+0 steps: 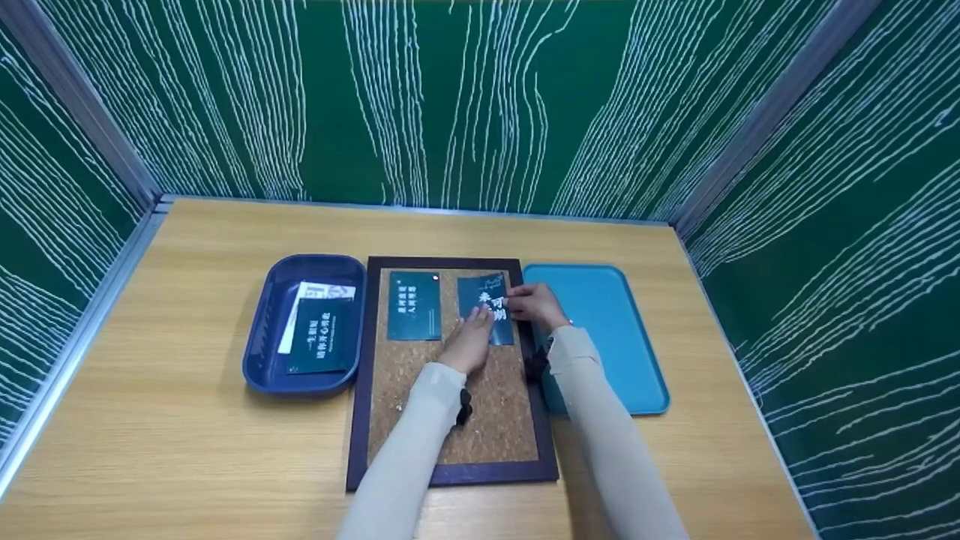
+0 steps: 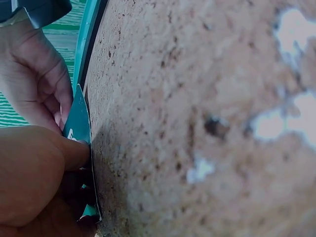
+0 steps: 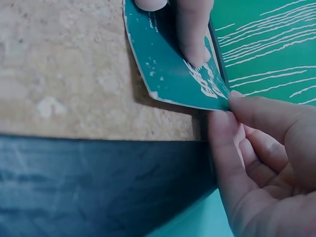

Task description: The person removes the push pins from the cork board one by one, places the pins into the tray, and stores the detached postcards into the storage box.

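Observation:
A dark green postcard (image 1: 472,291) with white lettering lies on the upper right of a framed corkboard (image 1: 487,405). My left hand (image 1: 469,341) rests its extended fingers on the card's face. At the card's right edge, my right hand (image 1: 536,305) pinches it between thumb and forefinger, as the right wrist view shows; there the card (image 3: 168,81) bends up off the cork along one side. Another green postcard (image 1: 414,306) lies flat at the board's upper left, a small pale-red pin head (image 1: 435,277) at its top right corner.
Left of the board stands a dark blue bin (image 1: 259,352) holding another green card (image 1: 319,337) and white printed paper (image 1: 289,330). A turquoise tray (image 1: 615,337) lies to the right, against the board's frame. Green patterned panels (image 1: 510,105) enclose the wooden table (image 1: 187,442).

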Demonstrator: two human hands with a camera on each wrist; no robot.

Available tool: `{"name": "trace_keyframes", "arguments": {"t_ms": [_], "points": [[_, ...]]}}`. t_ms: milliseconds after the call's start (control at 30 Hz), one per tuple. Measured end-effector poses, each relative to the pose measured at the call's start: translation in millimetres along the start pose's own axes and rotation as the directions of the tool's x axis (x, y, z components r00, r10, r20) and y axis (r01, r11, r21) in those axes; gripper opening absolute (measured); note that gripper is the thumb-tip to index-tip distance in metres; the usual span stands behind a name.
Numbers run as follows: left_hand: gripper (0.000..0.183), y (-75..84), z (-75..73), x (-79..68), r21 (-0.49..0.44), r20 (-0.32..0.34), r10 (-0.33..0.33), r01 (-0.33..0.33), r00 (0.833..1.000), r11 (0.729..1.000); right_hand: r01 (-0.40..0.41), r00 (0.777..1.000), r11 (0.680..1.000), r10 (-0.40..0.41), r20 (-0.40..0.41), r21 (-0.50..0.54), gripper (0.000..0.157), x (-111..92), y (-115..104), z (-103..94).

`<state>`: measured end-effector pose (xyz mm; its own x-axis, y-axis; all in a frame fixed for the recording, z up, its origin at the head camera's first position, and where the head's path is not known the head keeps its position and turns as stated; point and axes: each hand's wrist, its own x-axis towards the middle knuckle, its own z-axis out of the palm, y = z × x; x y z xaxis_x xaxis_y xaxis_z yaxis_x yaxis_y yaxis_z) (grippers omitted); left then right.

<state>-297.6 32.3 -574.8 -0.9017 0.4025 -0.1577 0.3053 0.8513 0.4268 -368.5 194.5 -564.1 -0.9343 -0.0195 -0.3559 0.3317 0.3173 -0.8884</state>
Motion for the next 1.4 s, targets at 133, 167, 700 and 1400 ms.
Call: {"name": "trace_keyframes", "arguments": {"t_ms": [133, 167, 700, 1400], "points": [[0.049, 0.0, -0.4, -0.6, -0.01, 0.014, -0.01, 0.01, 1.0, 1.0, 0.012, 1.0, 1.0, -0.012, 0.002, -0.003, 0.023, -3, -1, 0.3], [0.049, 0.1, -0.5, -0.8, -0.01, 0.014, -0.01, 0.01, 1.0, 1.0, 0.022, 1.0, 1.0, -0.022, -0.001, -0.011, 0.021, -5, -2, 0.6], [0.049, 0.0, -1.4, 0.6, -0.018, -0.008, 0.023, -0.023, 1.0, 1.0, 0.029, 0.998, 0.996, -0.033, -0.048, -0.083, 0.021, -1, -1, 4.0], [0.049, -0.6, -22.6, -7.3, -0.134, -0.024, 0.057, -0.059, 0.998, 0.989, 0.034, 0.995, 0.989, -0.047, -0.085, -0.144, 0.017, 0, -1, 8.0]]}}
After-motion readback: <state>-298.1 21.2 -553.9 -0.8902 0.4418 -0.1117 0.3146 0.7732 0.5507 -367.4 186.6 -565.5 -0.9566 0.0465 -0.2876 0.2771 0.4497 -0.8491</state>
